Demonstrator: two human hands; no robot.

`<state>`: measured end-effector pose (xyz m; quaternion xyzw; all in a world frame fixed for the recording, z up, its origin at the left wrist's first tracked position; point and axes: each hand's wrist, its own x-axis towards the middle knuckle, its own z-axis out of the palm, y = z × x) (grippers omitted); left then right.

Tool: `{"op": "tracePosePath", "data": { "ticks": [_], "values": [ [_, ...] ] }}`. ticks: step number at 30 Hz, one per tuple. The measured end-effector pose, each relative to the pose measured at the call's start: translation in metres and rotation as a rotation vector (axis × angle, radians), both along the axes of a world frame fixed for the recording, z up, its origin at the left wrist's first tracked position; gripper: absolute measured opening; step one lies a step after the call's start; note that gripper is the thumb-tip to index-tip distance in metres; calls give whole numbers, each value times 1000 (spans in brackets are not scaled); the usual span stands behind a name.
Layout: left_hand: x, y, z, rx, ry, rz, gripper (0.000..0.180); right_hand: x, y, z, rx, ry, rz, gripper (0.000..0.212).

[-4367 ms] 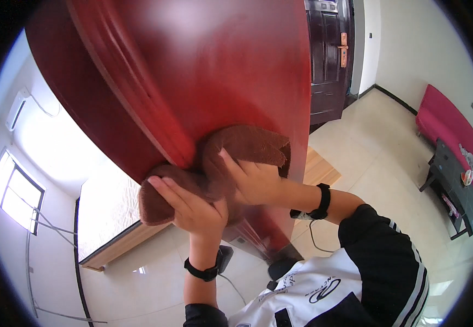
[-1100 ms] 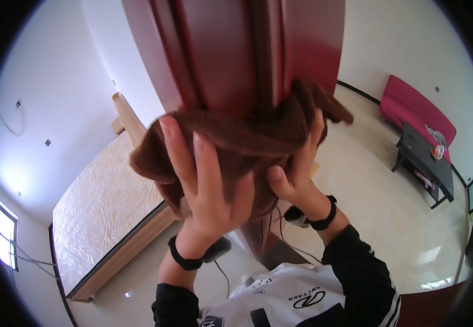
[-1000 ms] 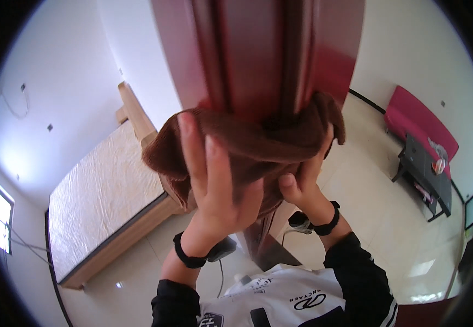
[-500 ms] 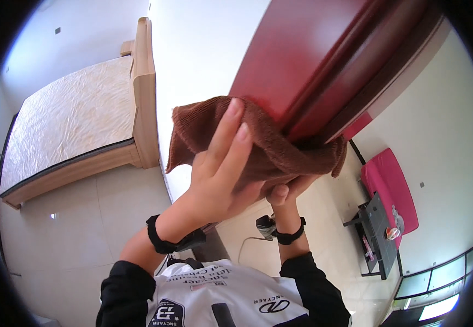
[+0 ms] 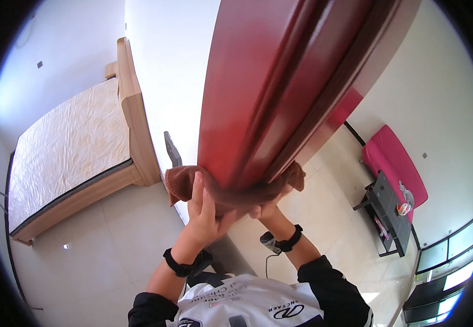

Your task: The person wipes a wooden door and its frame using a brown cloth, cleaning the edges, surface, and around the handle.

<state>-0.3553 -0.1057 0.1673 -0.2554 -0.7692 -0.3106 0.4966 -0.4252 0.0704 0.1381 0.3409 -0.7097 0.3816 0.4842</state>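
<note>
A brown towelling cloth is wrapped across the glossy dark-red door frame, following its grooved edge. My left hand holds the cloth's left part against the frame, two fingers stretched upward over it and the thumb pointing inward. On the other side my right hand grips the cloth, its thumb near the middle and its other fingers largely hidden behind the fabric. Both hands are close together at the same height. Black straps circle both wrists.
A wooden bed with a plastic-covered mattress stands in the room at left. To the right are a pink sofa and a dark low table with small items on it. A dark switch plate is on the white wall beside the frame.
Both hands and the cloth have moved down along the red frame, toward my body. The cloth now lies more tightly around the frame, and more of the frame shows above it.
</note>
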Motion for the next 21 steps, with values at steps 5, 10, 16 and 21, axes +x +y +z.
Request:
{"op": "tracePosePath", "data": {
  "ticks": [5, 10, 16, 21],
  "values": [
    [10, 0, -44, -23, -19, -27, 75, 9, 1, -46, 127, 8, -196, 92],
    [14, -7, 34, -80, -103, -114, 68, 23, -6, 36, -6, 146, -136, 87],
    [-4, 1, 182, 12, 343, -235, 57, 16, -17, 194, 10, 263, 12, 77],
    [-19, -2, 173, 61, 483, -343, 61, 28, -29, 188, -103, 80, 122, 72]
  ]
}}
